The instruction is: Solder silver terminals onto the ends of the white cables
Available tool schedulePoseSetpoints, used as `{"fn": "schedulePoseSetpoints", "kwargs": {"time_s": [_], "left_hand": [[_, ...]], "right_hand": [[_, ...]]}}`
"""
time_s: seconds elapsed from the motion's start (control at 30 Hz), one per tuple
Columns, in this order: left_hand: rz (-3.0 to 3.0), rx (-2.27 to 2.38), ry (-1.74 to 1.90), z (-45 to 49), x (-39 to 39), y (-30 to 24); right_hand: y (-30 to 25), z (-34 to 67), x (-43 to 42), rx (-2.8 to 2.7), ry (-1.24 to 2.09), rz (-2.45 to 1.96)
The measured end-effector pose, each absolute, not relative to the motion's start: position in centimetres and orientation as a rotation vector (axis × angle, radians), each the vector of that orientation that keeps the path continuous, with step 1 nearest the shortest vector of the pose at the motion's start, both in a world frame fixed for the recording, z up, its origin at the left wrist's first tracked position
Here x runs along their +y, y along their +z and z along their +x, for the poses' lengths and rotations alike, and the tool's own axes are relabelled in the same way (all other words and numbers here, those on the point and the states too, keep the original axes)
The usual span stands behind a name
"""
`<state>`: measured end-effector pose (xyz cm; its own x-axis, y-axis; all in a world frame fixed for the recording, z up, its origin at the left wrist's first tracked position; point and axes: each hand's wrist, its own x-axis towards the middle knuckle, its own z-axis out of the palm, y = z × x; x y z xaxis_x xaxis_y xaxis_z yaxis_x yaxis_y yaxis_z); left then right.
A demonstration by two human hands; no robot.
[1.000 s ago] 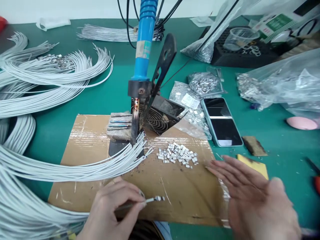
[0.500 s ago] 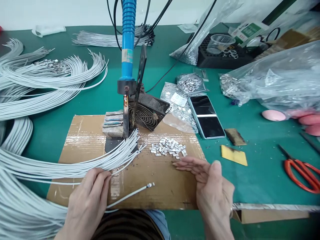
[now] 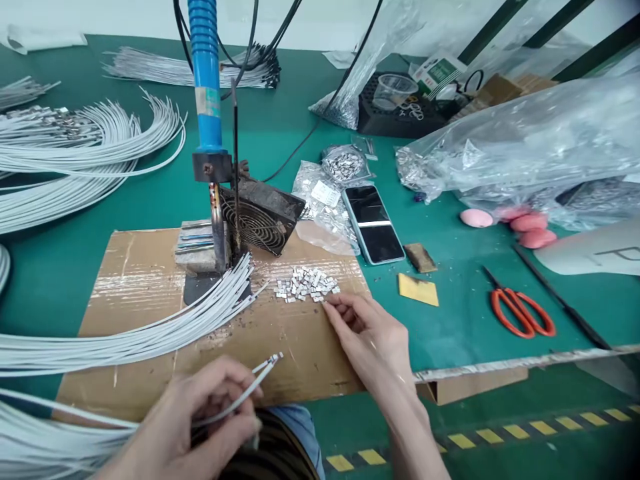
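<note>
My left hand (image 3: pixel 215 413) is low in the view with its fingers closed around a white cable (image 3: pixel 253 387). Two cable ends seem to stick out together beyond the fingers, at least one with a small metal tip. My right hand (image 3: pixel 373 333) pinches at the near right edge of a pile of small silvery metal pieces (image 3: pixel 305 283) on the cardboard (image 3: pixel 310 367). Whatever is between those fingertips is too small to make out. A fanned bundle of white cables (image 3: pixel 200 313) lies left of the pile, its ends below the blue-handled soldering iron (image 3: pixel 207 120).
Behind the cardboard stand a small black fan (image 3: pixel 265 217) and a block with metal rods (image 3: pixel 196 240). To the right lie a phone (image 3: pixel 374 223), a yellow sponge (image 3: pixel 418 290), red-handled scissors (image 3: pixel 520 312) and plastic bags (image 3: pixel 500 153). More cable bundles (image 3: pixel 90 160) lie left.
My left hand has left the cable bundle and raised the loose cable off the cardboard. My right hand has gone from spread fingers to a pinch at the pile. The view has shifted right.
</note>
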<state>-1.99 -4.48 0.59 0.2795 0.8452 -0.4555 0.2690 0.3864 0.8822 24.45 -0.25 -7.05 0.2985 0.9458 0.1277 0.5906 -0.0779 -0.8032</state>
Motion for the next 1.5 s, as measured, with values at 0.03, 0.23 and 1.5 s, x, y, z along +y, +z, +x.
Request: {"fn": "schedulePoseSetpoints", "kwargs": {"time_s": [0.03, 0.23, 1.5], "left_hand": [[1.034, 1.252, 0.533, -1.3, -4.0, 0.6], [0.735, 1.155, 0.703, -0.2, -3.0, -1.3], [0.531, 1.231, 0.793, 0.2, -3.8, 0.2]], "right_hand": [[-7.2, 24.3, -0.2, -1.408, 0.549, -1.772], [-7.3, 23.3, -2.0, -1.309, 0.552, -1.783], [-2.6, 16.1, -3.8, -0.656, 1.754, -1.159]]}}
